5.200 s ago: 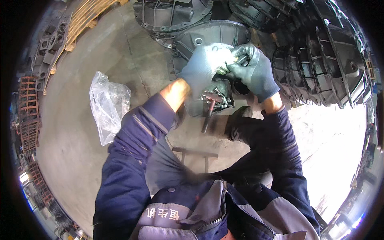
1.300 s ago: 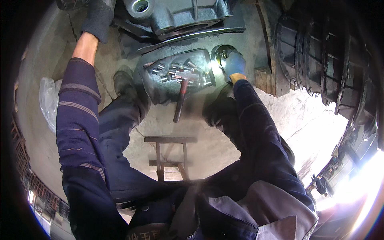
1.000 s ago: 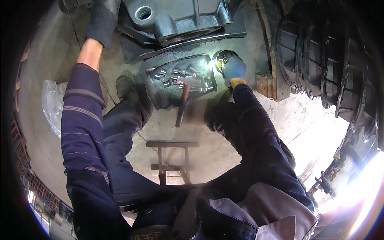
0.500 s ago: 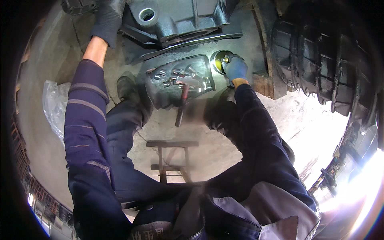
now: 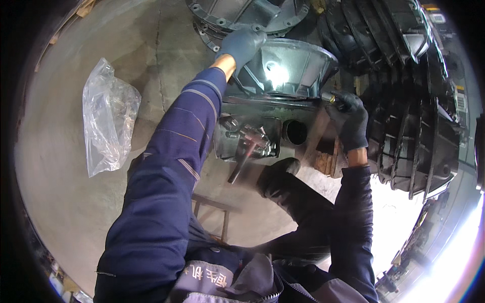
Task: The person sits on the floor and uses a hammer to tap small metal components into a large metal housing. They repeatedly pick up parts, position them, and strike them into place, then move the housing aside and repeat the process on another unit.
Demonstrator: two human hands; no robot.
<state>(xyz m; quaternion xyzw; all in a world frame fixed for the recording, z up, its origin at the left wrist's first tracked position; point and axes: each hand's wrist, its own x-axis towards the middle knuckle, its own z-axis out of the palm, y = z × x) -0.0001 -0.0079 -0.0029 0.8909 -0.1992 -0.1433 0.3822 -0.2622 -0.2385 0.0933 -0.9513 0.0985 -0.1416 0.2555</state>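
Note:
My left hand (image 5: 243, 46), in a dark grey glove, lies over the upper left rim of a bell-shaped dark metal housing (image 5: 308, 63), its fingers curled at the edge. A bright patch of light falls inside that housing. By its lower right corner my right hand (image 5: 351, 118), gloved too, closes on a short thin tool with a shiny yellowish end (image 5: 329, 97); its kind is not clear. Below stands a round dark container (image 5: 294, 132). Beside it, a dark tray (image 5: 220, 147) holds several short metal cylinders, and a hammer (image 5: 245, 159) with a reddish handle lies across them.
Another flanged casting (image 5: 222, 22) sits behind the housing. Ribbed dark castings (image 5: 404, 121) are stacked at the right, next to wooden blocks (image 5: 326, 159). A clear plastic bag (image 5: 107, 121) lies on the floor at left. A low metal-framed stand (image 5: 225, 222) is between my legs.
My right hand has left the round container and come up to the housing's right side with the tool. My left hand is now on the housing's rim. The view has shifted left.

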